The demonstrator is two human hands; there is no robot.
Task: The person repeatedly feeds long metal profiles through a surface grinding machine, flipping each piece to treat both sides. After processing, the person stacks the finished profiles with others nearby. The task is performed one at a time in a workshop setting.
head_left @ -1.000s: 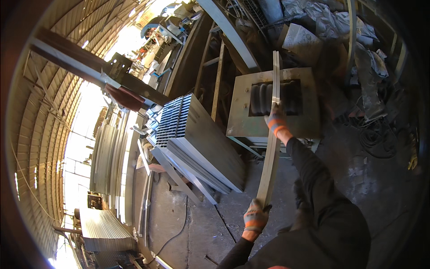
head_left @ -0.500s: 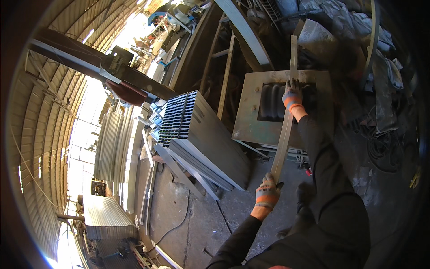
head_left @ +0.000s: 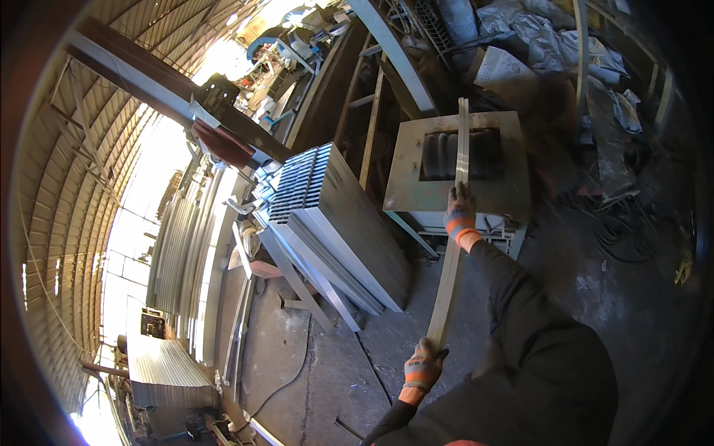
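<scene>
Corrugated sheets lie left, crumpled silvery sheeting and dark coils right.

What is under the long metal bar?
The metal stand and its dark ribbed insert, with floor nearer the person. The strip covered by the bar and right hand cannot be seen.

- Left hand, lower centre of frame: orange-and-grey glove, small dark printing on its back, unreadable.
- White sheet, upper right: faint marks, unreadable.
- Legible text, numbers or signs: none.
</scene>
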